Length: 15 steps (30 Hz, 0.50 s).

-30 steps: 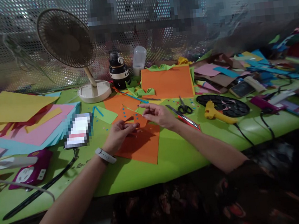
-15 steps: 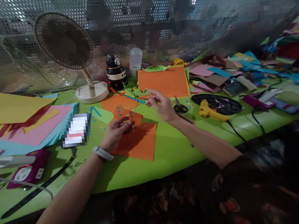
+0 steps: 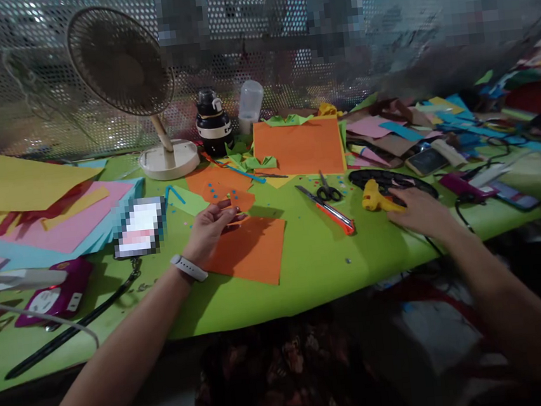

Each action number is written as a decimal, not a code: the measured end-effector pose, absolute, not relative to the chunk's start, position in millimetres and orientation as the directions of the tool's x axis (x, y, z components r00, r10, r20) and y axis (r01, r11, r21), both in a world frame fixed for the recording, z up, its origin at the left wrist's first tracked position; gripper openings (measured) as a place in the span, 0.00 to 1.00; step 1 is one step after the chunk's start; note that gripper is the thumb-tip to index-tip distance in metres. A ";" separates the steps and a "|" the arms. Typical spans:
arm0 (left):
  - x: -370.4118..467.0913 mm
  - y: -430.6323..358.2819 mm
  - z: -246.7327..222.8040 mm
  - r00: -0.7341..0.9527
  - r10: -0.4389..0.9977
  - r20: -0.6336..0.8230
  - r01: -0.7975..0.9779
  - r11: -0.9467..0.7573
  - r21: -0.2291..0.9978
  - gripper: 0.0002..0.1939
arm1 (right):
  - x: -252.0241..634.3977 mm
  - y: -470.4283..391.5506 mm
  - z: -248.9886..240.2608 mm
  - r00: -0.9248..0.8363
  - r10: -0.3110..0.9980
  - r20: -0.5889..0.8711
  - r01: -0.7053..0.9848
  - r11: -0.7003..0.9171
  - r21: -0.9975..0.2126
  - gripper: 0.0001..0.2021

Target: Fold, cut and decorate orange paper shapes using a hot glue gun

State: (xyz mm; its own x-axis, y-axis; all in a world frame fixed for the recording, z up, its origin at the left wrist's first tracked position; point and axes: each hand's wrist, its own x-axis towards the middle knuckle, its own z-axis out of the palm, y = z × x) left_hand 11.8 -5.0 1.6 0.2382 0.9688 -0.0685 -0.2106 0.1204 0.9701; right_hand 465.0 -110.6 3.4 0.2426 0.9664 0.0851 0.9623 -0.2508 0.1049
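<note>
My left hand, with a pale band on its wrist, is closed in a pinch above orange paper. Whatever small thing lies between its fingertips is too small to make out. Below it an orange sheet lies flat, with more orange paper and blue dots behind. My right hand is over the handle of a yellow hot glue gun, its thumb and fingers closed around it. The gun's front rests at the edge of a black tray. Left of it lie an orange-handled utility knife and black scissors.
A fan, a black bottle and an orange panel with green paper stand at the back. Coloured paper and a phone are left. Paper scraps pile up right. The glue gun's cord hangs over the front edge.
My right hand has moved right, from above the scissors to the hot glue gun, uncovering the utility knife. My left hand stays pinched above the orange sheet. The view has shifted slightly.
</note>
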 end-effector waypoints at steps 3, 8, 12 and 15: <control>10.3 -3.6 -0.5 0.227 0.972 -0.063 -0.207 0.111 0.972 0.20 | 457.9 -109.0 -3.5 0.229 0.969 0.091 0.958 -0.241 0.153 0.30; 9.3 -2.8 -2.2 0.233 0.970 -0.067 -0.208 0.117 0.971 0.19 | 448.9 -104.5 -8.4 0.255 0.935 0.245 0.932 -0.306 0.196 0.25; 11.7 -5.0 0.1 0.228 0.970 -0.078 -0.212 0.128 0.969 0.18 | 453.1 -99.9 -11.2 0.300 0.829 0.472 0.931 -0.363 0.046 0.23; 13.8 -6.4 1.5 0.237 0.968 -0.087 -0.231 0.143 0.962 0.17 | 445.0 -85.6 -3.5 0.496 0.655 0.569 0.865 -0.323 -0.383 0.20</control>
